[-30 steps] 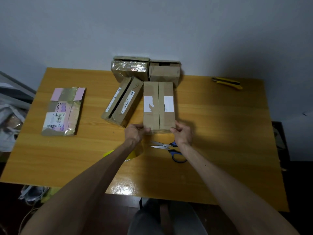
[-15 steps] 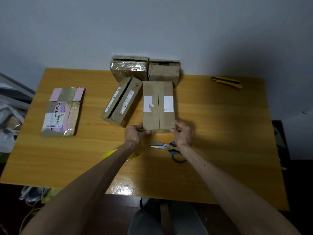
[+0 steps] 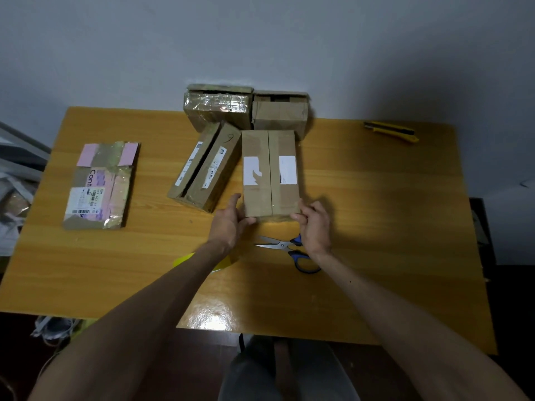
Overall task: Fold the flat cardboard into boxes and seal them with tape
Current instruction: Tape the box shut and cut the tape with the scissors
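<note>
A taped brown box point(image 3: 270, 172) with two white labels lies lengthwise at the table's middle. My left hand point(image 3: 228, 219) is at its near left corner, fingers stretched along the left side and thumb against the near end. My right hand point(image 3: 314, 225) pinches the near right corner with curled fingers. A flattened cardboard piece point(image 3: 100, 185) with pink patches and labels lies at the left. A yellow tape roll point(image 3: 185, 260) peeks out from under my left forearm. Scissors with blue handles point(image 3: 279, 245) lie just behind my hands.
Another long box point(image 3: 207, 169) lies angled against the left of the held one. Two more boxes point(image 3: 217, 107) point(image 3: 279, 114) stand at the wall. A yellow utility knife point(image 3: 390, 131) lies at the far right of the wooden table point(image 3: 376, 227).
My left hand's fingers have stretched forward along the box's left side. The box and my right hand have barely shifted.
</note>
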